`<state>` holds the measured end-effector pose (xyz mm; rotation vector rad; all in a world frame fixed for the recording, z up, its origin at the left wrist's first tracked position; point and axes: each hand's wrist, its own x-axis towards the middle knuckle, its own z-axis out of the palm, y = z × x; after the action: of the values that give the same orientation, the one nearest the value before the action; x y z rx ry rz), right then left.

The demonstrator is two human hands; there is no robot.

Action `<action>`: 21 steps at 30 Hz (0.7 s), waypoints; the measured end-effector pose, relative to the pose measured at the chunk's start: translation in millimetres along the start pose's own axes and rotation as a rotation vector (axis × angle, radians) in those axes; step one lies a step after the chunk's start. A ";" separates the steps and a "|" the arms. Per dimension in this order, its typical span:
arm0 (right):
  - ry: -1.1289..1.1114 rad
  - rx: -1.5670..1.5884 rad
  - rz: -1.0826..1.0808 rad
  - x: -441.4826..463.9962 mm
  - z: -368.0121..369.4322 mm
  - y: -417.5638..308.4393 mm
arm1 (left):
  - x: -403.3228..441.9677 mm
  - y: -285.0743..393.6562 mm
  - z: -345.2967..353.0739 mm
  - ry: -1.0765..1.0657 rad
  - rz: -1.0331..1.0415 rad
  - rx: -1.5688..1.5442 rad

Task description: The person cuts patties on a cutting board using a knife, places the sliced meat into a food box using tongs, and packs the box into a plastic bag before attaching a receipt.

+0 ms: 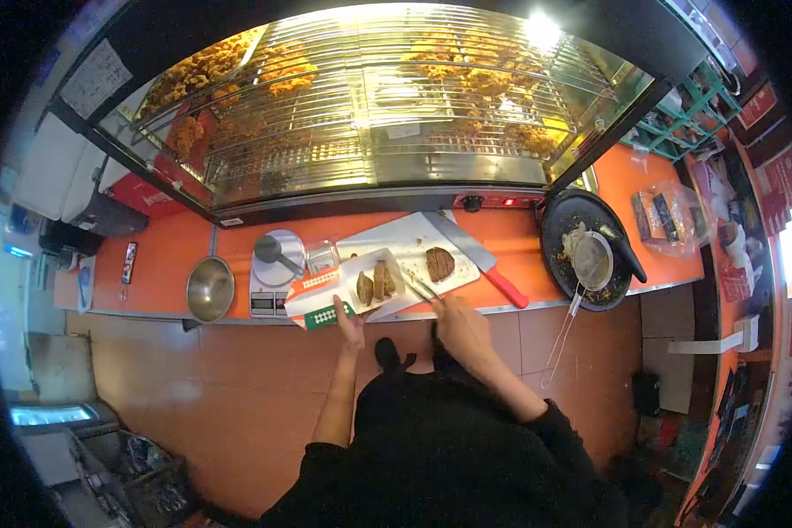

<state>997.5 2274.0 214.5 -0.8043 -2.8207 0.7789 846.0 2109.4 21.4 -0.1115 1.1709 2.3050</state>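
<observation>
My left hand (350, 324) is closed on an open paper food box (312, 301) with red and green printed flaps. Several browned meat pieces (377, 283) lie inside the box. In my right hand (463, 330) I grip metal tongs (422, 287), whose tips are at the box's right side; whether they pinch anything I cannot tell. Another browned piece of meat (440, 263) rests on the white cutting board (396, 232), just past the tongs. Along the board's right side lies a large knife (477, 253) with a red handle.
A lit glass display cabinet (370, 106) of fried food stands behind the orange counter (169, 255). Left of the board are a metal bowl (210, 289) and a scale (277, 264) with a dark scoop on it. At right, a strainer (591, 261) sits in a black pan (557, 231).
</observation>
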 end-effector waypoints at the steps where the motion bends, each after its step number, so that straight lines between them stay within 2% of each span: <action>1: -0.018 -0.030 0.168 2.8 2.7 12.3 | 0.0 -0.2 -1.3 0.009 -0.005 -0.001; 4: 0.035 -0.174 0.224 2.4 1.3 40.7 | -3.8 0.9 2.4 0.025 -0.006 0.004; 7: 0.040 -0.198 0.076 2.0 34.3 68.6 | -3.2 0.7 2.6 0.028 -0.006 0.012; 9: 0.057 -0.204 -0.011 3.8 36.4 61.6 | -1.5 -1.4 -0.4 0.028 -0.013 0.017; 11: -0.016 -0.157 0.204 6.1 41.8 48.7 | 1.7 -7.7 -6.1 0.034 -0.004 0.025; 16: -0.024 -0.145 0.195 16.6 30.9 43.3 | 7.3 -13.7 -13.6 0.125 -0.045 0.044; 18: -0.031 -0.106 0.184 18.6 11.4 31.5 | 3.8 -9.8 -3.8 0.116 0.048 0.060; 21: -0.108 -0.044 0.138 10.8 1.9 10.8 | 2.5 -2.5 2.5 0.049 0.017 0.049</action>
<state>992.9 2286.6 207.0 -1.0025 -2.9113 0.8050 845.6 2113.6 20.4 -0.1414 1.2565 2.2989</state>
